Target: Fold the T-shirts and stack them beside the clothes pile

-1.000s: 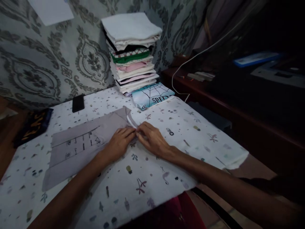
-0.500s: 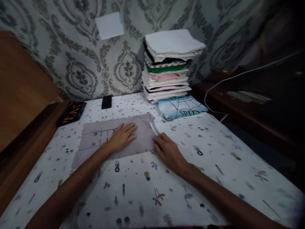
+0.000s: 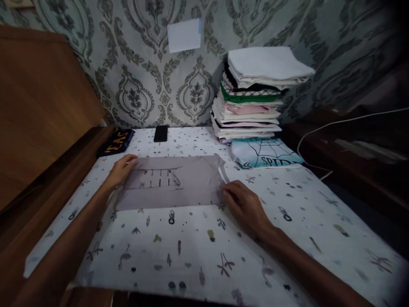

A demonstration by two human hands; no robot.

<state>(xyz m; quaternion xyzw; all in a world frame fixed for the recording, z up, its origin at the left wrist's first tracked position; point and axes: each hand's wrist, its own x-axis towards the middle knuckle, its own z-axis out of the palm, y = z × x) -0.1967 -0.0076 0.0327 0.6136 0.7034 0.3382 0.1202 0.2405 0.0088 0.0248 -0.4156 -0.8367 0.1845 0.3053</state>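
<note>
A greyish-mauve T-shirt point(image 3: 201, 181), folded into a long strip, lies flat across the patterned white sheet, dark printed lettering and small drawings on its left half. At its left end, my left hand point(image 3: 121, 171) grips the far corner with the fingers close together; part of that end is hidden beneath the hand. Thumb and fingers of my right hand point(image 3: 244, 204) pinch the opposite end, beside the pale neckline band.
A tall stack of folded clothes point(image 3: 252, 96) stands at the back right, a turquoise spider-web shirt point(image 3: 266, 153) before it. A black phone point(image 3: 160, 133) and a dark folded garment with yellow letters point(image 3: 117, 142) lie at the back left. A white cable point(image 3: 332, 123) runs along the right.
My left hand has moved from the middle of the T-shirt to its left end, uncovering the print. My right hand stays at the neckline end. The view has shifted left.
</note>
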